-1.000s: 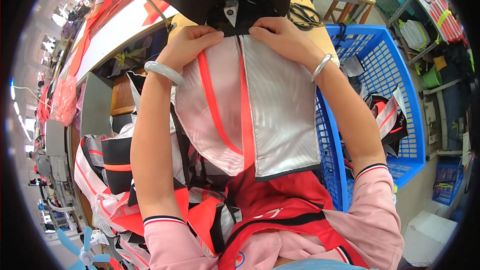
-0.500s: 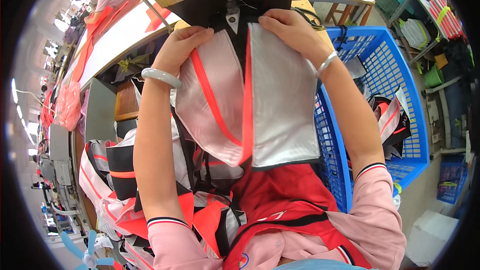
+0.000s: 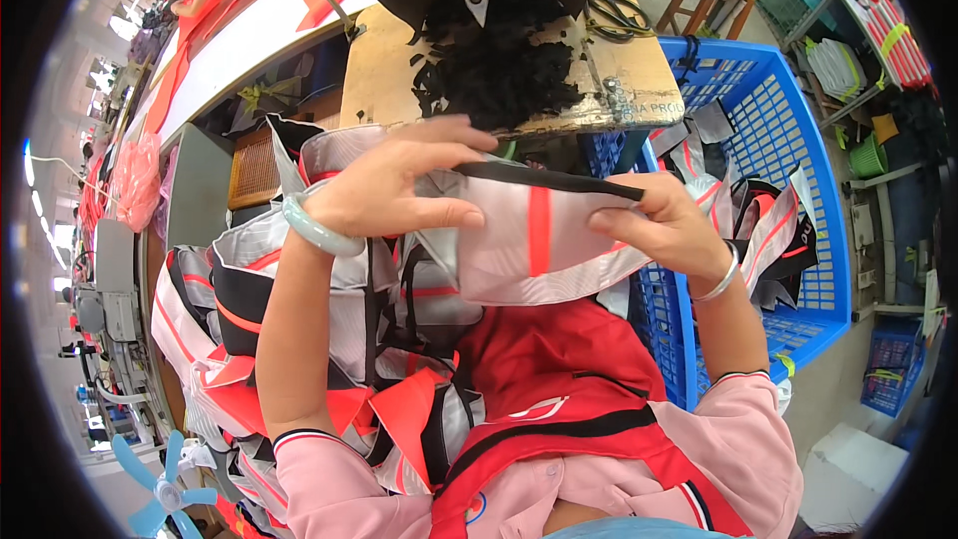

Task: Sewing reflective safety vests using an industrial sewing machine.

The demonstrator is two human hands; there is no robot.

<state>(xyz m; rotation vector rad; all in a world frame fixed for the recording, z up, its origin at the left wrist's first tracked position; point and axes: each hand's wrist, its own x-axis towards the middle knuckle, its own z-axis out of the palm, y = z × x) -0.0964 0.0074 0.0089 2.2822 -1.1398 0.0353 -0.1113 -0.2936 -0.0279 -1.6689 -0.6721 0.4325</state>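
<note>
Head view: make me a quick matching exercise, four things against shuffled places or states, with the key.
Things:
1. pale fabric piece
2. blue basket
3. black scraps
4. fan

Places or states:
A. at the picture's lower left
B. on the wooden board
C. pinched at its edge by the right hand
D. on the person's right, with striped pieces inside

Pairs: 1-C, 2-D, 3-B, 4-A

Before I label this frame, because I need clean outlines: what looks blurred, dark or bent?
Head view: left hand slightly smeared, probably by motion; right hand and fabric piece somewhat sharper. Head view: black scraps merge, showing little detail. Head view: blue basket looks bent by the lens; picture edges fall to black.
</note>
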